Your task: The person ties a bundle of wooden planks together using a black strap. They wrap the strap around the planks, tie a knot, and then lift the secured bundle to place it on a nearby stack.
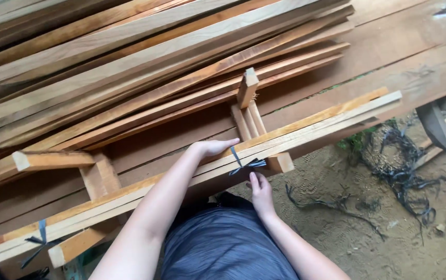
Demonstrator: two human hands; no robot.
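Observation:
A bundle of thin wooden slats [311, 122] lies diagonally across short wooden cross blocks [280, 162]. A dark plastic strap [237, 158] is wrapped around the bundle and knotted at its near edge. My left hand [213, 147] rests flat on top of the slats just left of the strap. My right hand [261, 193] reaches up from below, its fingertips touching the strap's knotted ends. A second dark strap [40, 237] binds the same bundle at the lower left.
A big stack of long planks [129, 57] fills the upper left. Wide boards [399, 72] lie under the bundle. Loose black strap scraps [404, 171] litter the sandy ground at the right. An upright wooden block [247, 87] stands behind the bundle.

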